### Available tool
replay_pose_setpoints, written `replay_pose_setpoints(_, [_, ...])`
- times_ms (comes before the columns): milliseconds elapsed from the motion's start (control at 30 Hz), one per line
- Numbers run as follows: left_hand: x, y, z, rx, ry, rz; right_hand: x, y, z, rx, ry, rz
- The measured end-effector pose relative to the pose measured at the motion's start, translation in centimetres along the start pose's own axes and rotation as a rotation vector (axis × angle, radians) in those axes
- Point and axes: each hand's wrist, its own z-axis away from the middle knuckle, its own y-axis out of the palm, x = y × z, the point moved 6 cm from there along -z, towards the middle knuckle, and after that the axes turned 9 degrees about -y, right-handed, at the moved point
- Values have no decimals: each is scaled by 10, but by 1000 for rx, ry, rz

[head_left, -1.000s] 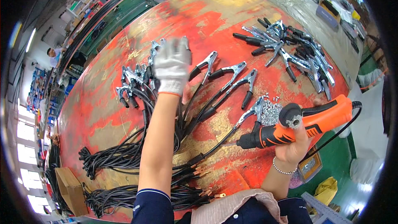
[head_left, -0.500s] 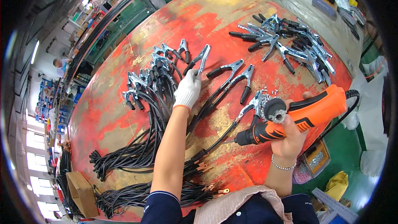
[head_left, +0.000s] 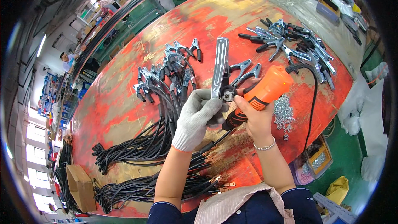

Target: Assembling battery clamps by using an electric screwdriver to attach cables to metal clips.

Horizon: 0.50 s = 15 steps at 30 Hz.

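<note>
My left hand (head_left: 193,118), in a white knit glove, is closed around a silver battery clamp (head_left: 220,64) raised upright over the table. My bare right hand (head_left: 258,125) grips an orange and black power screwdriver (head_left: 269,89), its nose slanting down to the left. Close to my right thumb and the clamp's lower part is a small round black piece (head_left: 227,93) with bright metal in it; which hand bears it I cannot tell. Behind the screwdriver lie two cabled clamps (head_left: 248,71). Left of my gloved hand rests a bunch of clamps (head_left: 168,64) on black cables (head_left: 137,145).
Loose clamps with black handles (head_left: 290,41) are heaped at the far right. Small nuts (head_left: 283,114) are scattered right of my right hand. Cables with copper lugs (head_left: 166,186) lie near me. A cardboard box (head_left: 79,186) stands at the left edge; the screwdriver's cord (head_left: 313,112) trails right.
My left hand has brought a clamp toward me and turned it upright. My right hand has moved left with the screwdriver, so both hands now meet. The nuts are now uncovered.
</note>
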Motion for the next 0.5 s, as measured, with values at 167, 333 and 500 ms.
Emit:
replay_pose_setpoints(167, [0, 4, 4, 97, -35, 26, 0, 3, -4, 58, -71, 87])
replay_pose_setpoints(333, [-4, 11, 6, 141, -42, -25, 2, 2, -5, 96, -48, 102])
replay_pose_setpoints(500, [-3, 13, 5, 181, -111, -92, 1, 2, -6, 130, 15, 108])
